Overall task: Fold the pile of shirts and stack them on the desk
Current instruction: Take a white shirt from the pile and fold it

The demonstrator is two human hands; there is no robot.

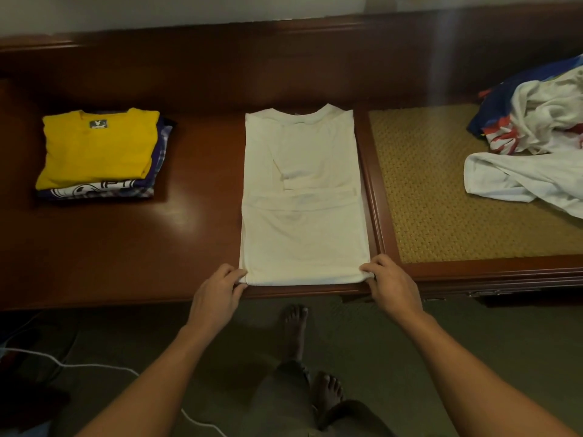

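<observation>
Cream shirt (303, 197) lies flat on the desk (126, 247) dead ahead of the person, narrowed to a long strip w/ sleeves tucked in. Its long axis runs straight away from the body: collar at the far end, hem along the near desk edge. Left hand (217, 291) pinches the near-left hem corner and right hand (391, 285) pinches the near-right one, i.e. hands apart, one per corner, both about equally near. Next fold prob means carrying the hem away from the body toward the collar, corners kept level so the strip doesn't skew. Counts: 1 shirt in work. 1 folded stack (97, 159) well off to the left, yellow shirt (94, 149) on top w/ at least 2 more layers showing under it (exact no. can't tell). 1 unfolded pile (536, 137) to the right on the woven panel (426, 184), at least 2 garments, a white one & a blue/red/white one, maybe more hidden. Once folded, the shirt has to go left to the stack.
</observation>
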